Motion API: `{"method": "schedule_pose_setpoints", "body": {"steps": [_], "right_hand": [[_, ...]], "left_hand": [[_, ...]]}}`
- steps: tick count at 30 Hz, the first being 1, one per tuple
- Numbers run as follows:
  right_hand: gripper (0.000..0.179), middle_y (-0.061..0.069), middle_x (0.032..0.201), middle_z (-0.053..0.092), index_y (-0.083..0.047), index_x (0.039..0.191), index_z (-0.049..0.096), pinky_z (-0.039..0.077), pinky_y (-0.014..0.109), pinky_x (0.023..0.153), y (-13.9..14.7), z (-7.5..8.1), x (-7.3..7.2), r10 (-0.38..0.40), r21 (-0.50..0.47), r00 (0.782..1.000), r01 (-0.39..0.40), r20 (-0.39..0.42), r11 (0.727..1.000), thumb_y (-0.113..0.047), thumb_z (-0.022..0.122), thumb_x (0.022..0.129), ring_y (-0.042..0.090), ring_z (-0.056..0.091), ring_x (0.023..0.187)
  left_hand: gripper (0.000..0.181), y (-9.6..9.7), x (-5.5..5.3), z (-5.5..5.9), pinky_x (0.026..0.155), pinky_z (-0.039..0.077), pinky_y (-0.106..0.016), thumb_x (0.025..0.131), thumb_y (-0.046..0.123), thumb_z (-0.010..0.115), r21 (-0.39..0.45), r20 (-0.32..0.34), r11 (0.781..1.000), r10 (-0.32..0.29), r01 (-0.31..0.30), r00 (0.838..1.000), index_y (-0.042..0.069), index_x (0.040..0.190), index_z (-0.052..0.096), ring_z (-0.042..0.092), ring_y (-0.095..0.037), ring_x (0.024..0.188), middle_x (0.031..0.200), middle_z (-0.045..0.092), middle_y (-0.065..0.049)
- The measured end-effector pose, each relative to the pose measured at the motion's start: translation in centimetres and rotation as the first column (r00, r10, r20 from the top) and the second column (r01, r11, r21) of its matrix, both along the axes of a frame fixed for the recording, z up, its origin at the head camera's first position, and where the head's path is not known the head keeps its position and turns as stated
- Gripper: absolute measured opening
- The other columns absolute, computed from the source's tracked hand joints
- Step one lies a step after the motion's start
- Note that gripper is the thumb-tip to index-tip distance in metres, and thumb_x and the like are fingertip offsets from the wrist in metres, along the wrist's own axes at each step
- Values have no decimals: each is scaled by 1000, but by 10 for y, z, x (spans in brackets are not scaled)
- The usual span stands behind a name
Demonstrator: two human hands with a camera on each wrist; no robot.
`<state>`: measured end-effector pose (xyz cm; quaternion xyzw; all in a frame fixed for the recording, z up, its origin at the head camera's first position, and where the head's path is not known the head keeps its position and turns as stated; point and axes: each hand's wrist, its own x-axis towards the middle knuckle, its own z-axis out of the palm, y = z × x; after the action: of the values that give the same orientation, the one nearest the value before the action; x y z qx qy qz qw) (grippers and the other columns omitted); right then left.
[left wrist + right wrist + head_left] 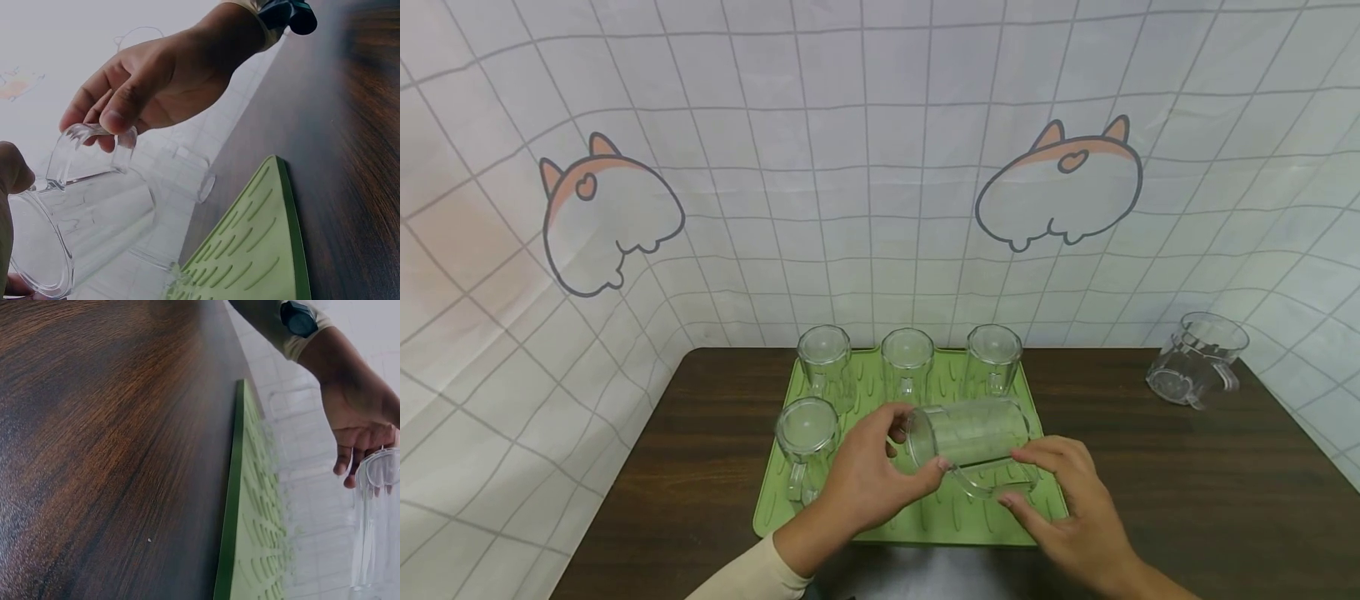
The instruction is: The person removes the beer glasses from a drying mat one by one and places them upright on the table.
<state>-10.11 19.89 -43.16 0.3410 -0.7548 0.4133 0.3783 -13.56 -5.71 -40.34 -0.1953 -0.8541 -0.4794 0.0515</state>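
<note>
A clear glass mug [973,433] lies on its side in the air over the green drying mat [925,532]. My left hand [880,471] grips the mug round its base end, thumb in front and fingers behind. The mug's handle [94,134] is pinched between the thumb and fingers of my right hand [1071,504]. In the left wrist view, that right hand [150,87] shows with its thumb on the handle. At the right edge of the right wrist view, the left hand [362,428] holds the mug's end.
Three upside-down glass mugs line the mat's back, the middle mug [907,367] among them. Another upturned mug [807,437] stands front left, beside my left hand. A clear mug [1197,358] sits at the right on the dark wooden table [1150,467], near the tiled-pattern backdrop [895,208].
</note>
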Motion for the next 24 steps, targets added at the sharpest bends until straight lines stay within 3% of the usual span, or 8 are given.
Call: {"method": "schedule_pose_setpoints", "body": {"steps": [4, 9, 13, 16, 24], "right_hand": [[61, 20, 112, 61, 10, 117, 64, 37, 22, 97, 2, -1, 1, -42, -20, 999, 43, 31, 999, -47, 70, 96, 17, 50, 112], [70, 15, 118, 60, 10, 122, 60, 37, 19, 90, 7, -2, 5, -104, -37, 981, 112, 161, 993, -51, 73, 91, 14, 49, 101], [68, 13, 115, 59, 9, 124, 59, 41, 17, 84, 10, -4, 5, -124, -76, 968, 144, 219, 987, -26, 93, 76, 14, 51, 91], [72, 11, 108, 59, 7, 123, 59, 44, 16, 77, 11, -5, 6, -144, -94, 956, 173, 256, 980, -2, 96, 62, 13, 54, 86], [59, -1, 98, 60, 0, 112, 62, 47, 16, 72, 9, -1, 10, -201, -94, 904, 253, 377, 963, 8, 91, 62, 12, 57, 74]], "left_hand": [[59, -1, 1, -1, 77, 54, -35, 84, 46, 79, 4, 12, 1000, -4, 4, 1000, 11, 127, 62, 60, -17, 89, 101, 61, 6], [57, -2, 2, -3, 75, 52, -32, 83, 44, 79, -7, 17, 1000, 0, 1, 1000, 12, 125, 61, 57, -13, 84, 99, 61, 4], [57, -1, 4, -4, 75, 51, -32, 81, 42, 81, 3, 41, 1000, -1, 1, 999, 13, 126, 60, 57, -14, 84, 100, 61, 2], [59, 0, 5, -4, 75, 51, -33, 80, 40, 82, 12, 67, 1000, -4, 3, 998, 15, 127, 58, 58, -18, 86, 102, 61, 2], [58, 2, 7, -9, 75, 50, -33, 80, 37, 81, 27, 93, 999, -21, 18, 995, 16, 129, 56, 58, -21, 87, 104, 60, 0]]}}
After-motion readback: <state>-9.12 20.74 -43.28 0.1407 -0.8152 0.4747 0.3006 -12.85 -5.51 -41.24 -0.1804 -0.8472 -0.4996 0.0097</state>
